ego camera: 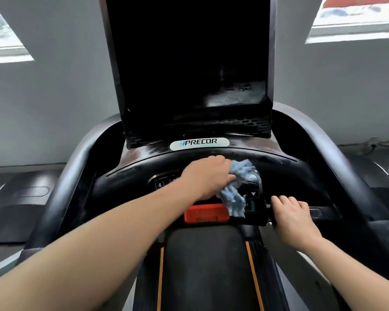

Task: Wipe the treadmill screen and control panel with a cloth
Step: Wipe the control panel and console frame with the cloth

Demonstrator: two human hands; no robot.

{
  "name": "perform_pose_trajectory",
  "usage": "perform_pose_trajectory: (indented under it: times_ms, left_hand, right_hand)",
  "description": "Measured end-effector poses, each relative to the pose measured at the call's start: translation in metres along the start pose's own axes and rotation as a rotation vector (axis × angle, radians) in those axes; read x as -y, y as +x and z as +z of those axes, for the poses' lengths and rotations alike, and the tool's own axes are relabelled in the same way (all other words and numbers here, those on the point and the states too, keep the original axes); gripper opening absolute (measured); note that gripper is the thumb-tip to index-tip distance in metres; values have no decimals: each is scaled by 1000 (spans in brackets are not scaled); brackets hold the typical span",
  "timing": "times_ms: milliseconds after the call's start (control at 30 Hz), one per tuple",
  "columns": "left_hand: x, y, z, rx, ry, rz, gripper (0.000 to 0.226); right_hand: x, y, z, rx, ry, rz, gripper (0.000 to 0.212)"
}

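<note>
A black treadmill screen rises tall and dark at the top centre. Below it curves the black control panel with a white brand badge and keys. My left hand presses a crumpled blue-and-white cloth onto the panel's middle, covering most keys. Part of the cloth hangs down beside the red stop button. My right hand rests on the black handlebar at the panel's lower right, fingers curled over it.
Grey side rails arc around the console on both sides. The dark belt with orange edge lines runs below. A grey wall and two windows lie behind. Another machine's deck sits at left.
</note>
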State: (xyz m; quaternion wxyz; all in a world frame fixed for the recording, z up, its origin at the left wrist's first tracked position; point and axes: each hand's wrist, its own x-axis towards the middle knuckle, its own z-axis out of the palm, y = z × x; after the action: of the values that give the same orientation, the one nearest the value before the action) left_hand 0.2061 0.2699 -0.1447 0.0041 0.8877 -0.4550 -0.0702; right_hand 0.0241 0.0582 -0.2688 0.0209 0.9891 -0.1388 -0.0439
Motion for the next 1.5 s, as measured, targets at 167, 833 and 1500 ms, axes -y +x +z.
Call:
perform_pose_trajectory:
  times_ms: [167, 833, 1500]
  left_hand:
    - [80, -75, 9, -12, -98, -256, 41]
    - [34, -187, 128, -468, -84, -562, 33]
    - [41, -167, 110, -509, -465, -751, 11]
  right_hand:
    - [5, -1, -10, 79, 12, 9, 51]
    - [8, 0, -13, 96, -38, 28, 40]
    - [7, -1, -9, 51, -22, 13, 50]
